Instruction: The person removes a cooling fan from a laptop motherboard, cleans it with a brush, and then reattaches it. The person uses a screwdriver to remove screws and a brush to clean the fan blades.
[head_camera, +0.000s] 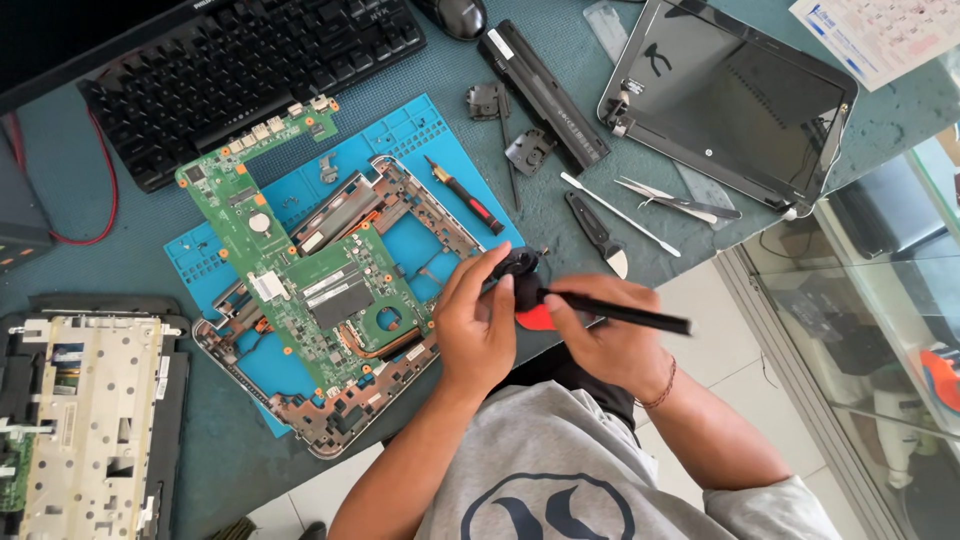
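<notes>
With the left hand (478, 325) gripping the small black cooling fan (518, 270) just right of the green motherboard (300, 260), and the right hand (598, 335) closed around the black brush (615, 312), short light strokes seem wisest.

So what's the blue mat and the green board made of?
The blue mat looks like soft rubber or silicone: matte, with moulded little compartments. The green board looks like stiff circuit-board laminate, slightly glossy, studded with metal parts, dark chips and a round silver coin cell.
</notes>
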